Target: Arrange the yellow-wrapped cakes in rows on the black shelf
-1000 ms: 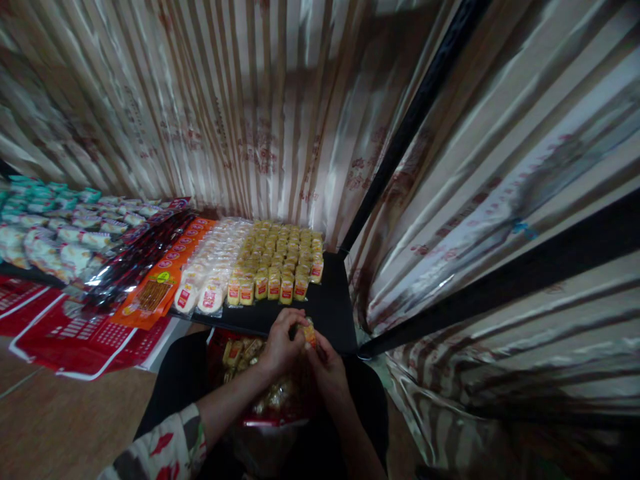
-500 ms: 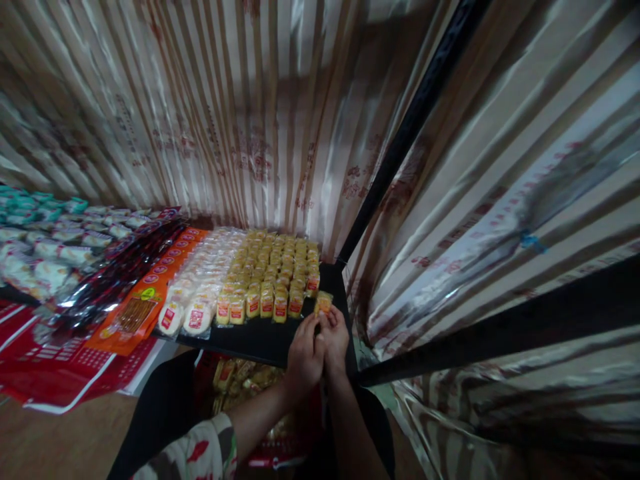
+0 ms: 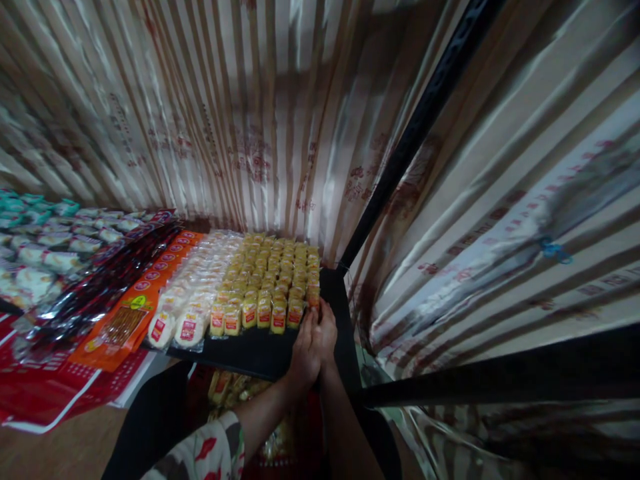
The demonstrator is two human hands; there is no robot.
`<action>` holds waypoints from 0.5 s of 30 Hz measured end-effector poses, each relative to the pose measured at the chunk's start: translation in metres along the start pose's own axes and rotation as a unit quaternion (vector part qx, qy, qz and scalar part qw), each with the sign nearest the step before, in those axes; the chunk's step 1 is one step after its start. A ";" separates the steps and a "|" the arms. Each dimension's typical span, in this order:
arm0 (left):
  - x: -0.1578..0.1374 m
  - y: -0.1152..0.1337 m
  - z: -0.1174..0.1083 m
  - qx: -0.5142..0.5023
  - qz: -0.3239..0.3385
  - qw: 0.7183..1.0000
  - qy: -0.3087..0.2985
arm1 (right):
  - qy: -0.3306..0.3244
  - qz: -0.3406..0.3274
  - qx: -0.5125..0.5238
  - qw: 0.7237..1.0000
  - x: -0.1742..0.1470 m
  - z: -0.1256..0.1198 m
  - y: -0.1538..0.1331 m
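Note:
My left hand [image 3: 304, 348] and my right hand [image 3: 327, 332] are side by side at the front of the rightmost row. Their fingertips close around the lower part of a small yellow snack packet [image 3: 313, 295] with a red label, partly covered by the fingers. To its left, rows of matching yellow snack packets [image 3: 264, 308] stand tightly packed on the black shelf [image 3: 245, 355]. Beside them lie rows of round white snacks in clear wrappers [image 3: 189, 329].
Further left are an orange snack bag [image 3: 117, 327], dark shiny packets [image 3: 95, 283] and white wrapped pieces [image 3: 60, 259]. Loose yellow packets [image 3: 223, 387] fill a red bag below the shelf. A black metal post [image 3: 400, 163] and striped sheeting [image 3: 280, 120] bound the right and back.
Both hands have carried the yellow packet forward and slightly left, from in front of the shelf's right part to the front end of the rightmost row. The view has shifted slightly.

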State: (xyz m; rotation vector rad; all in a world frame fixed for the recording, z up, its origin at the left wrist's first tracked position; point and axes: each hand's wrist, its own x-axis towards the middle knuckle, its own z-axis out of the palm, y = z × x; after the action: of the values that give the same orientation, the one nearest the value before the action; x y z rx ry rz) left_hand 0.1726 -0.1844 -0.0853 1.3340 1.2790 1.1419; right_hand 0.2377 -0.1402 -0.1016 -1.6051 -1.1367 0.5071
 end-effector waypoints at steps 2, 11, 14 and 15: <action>0.001 -0.003 0.001 -0.005 0.006 1.000 0.002 | 0.016 -0.021 -0.025 0.999 -0.001 0.001 0.001; 0.004 0.005 -0.005 -0.014 0.009 1.000 -0.014 | -0.008 0.020 -0.002 1.000 0.003 0.002 -0.004; 0.003 0.010 -0.007 -0.030 0.001 0.999 -0.024 | -0.003 -0.014 0.018 1.000 0.005 0.001 -0.006; 0.003 0.011 -0.008 -0.035 -0.002 0.999 -0.024 | -0.006 -0.026 0.021 0.999 0.006 0.000 -0.007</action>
State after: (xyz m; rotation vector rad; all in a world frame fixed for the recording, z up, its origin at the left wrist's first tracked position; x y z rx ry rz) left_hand 0.1665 -0.1818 -0.0735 1.2980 1.1964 1.1355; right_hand 0.2374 -0.1348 -0.0941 -1.5342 -1.1662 0.5032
